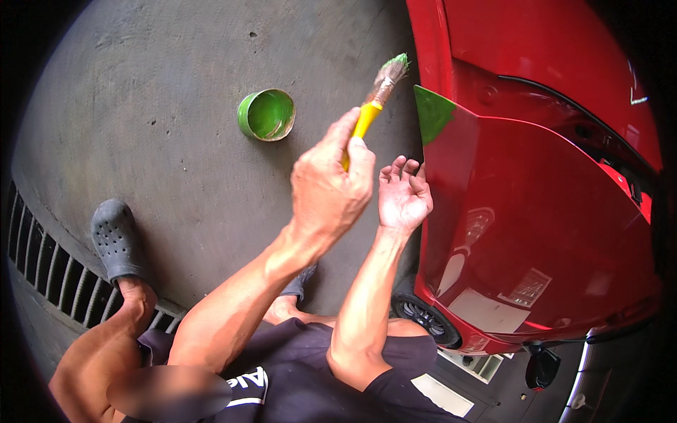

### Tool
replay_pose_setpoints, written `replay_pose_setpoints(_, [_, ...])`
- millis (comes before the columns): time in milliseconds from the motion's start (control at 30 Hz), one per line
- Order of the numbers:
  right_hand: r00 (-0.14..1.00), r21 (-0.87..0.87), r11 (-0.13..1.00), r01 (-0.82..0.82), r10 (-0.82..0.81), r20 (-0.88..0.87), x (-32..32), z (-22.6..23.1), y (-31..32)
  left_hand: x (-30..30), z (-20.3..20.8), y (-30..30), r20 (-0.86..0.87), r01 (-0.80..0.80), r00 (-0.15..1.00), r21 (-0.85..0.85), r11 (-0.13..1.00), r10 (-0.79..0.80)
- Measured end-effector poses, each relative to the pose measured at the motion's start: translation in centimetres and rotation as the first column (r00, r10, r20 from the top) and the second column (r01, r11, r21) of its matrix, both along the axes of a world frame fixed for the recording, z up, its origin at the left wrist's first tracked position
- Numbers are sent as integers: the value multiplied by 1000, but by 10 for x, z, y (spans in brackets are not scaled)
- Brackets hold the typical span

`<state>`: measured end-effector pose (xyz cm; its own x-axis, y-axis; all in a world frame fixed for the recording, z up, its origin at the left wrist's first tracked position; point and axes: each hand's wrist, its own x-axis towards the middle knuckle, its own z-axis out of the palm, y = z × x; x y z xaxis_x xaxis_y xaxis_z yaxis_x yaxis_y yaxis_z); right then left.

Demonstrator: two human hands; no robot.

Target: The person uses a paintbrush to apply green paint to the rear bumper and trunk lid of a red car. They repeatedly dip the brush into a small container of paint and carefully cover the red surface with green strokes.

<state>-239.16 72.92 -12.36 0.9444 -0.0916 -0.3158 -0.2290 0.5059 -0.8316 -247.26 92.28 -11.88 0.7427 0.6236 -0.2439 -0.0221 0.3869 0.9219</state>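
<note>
My left hand [331,180] is closed round the yellow handle of a paintbrush [386,79], held slanting up with green paint on its bristle tips. The bristles are just left of a red car panel [486,176] and apart from it. A green patch [432,113] covers the panel's pointed upper corner. Below the brush, my right hand [404,197] is turned palm up, fingers apart and half curled, holding nothing I can see. Its fingertips are close beside the panel's edge; I cannot tell whether they touch. A small round paint can [244,116], green inside, stands on the floor left of the brush.
Grey concrete floor [190,176] lies under and around the can. A slotted drain grate [60,271] curves along the lower left, beside my grey clog [115,236]. The car's wheel [429,321] and black side mirror [543,368] are at the lower right.
</note>
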Motion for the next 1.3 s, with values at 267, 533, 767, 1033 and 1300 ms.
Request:
replay_pose_setpoints(267, [999,-2,999,51,-51,1,6,-4,7,9,-14,52,-3,71,997,469,880,-78])
replay_pose_setpoints(533, [997,56,997,46,-43,-61,0,3,4,25,-3,92,-188,325,945,442,836,-268])
replay_pose_setpoints(767, [950,58,998,28,-9,-313,-2,31,12,7,26,97,-264,476,867,196,857,-422])
replay_pose_setpoints(1033, [877,124,989,77,-9,-481,5,51,-16,-29,74,181,-598,478,660,-133,869,-454])
replay_pose_setpoints(1300, [779,79,977,200,-109,-617,6,50,-2,-56,131,319,-679,644,490,-141,752,-547])
